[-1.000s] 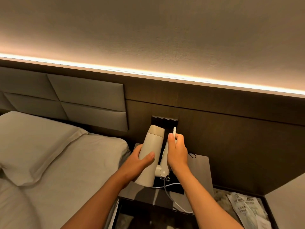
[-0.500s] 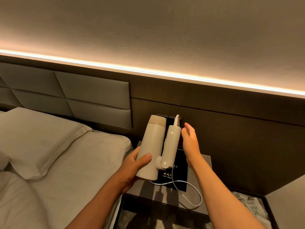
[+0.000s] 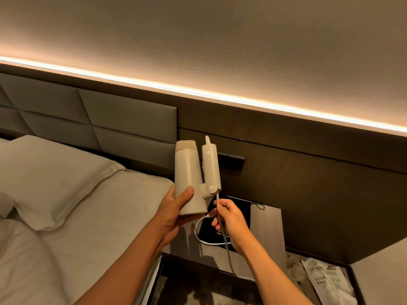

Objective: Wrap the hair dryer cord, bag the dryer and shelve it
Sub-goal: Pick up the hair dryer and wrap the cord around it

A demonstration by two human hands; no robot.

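Cord (image 3: 226, 245) runs white from the hinge end of the folded hair dryer (image 3: 189, 179), passes through the right hand (image 3: 229, 219), and drops past the front edge of the counter (image 3: 266, 236); a second loop of it curves over the counter below the dryer. The right hand is closed loosely around the cord just under the hinge, fingers curled, thumb and forefinger pinching the line. The left hand (image 3: 176, 208) grips the lower end of the dryer's beige barrel, thumb across the front, holding it upright in the air above the counter's left edge. The dryer's handle is folded up alongside the barrel, touching it, with a pale tip poking above the top.

On the counter, partly behind the right hand, lies a black bag (image 3: 240, 214) with a thin drawstring trailing off its far corner. Pale lettering shows near its lower edge; "Hair" can be made out, the rest is hidden or too small to read. On the floor at lower right sits a printed plastic packet (image 3: 323, 280); its writing is not legible. A dark switch panel (image 3: 233, 161) is set in the wall panelling behind the dryer. To the left is the bed (image 3: 92, 227) with a pillow (image 3: 50, 179).
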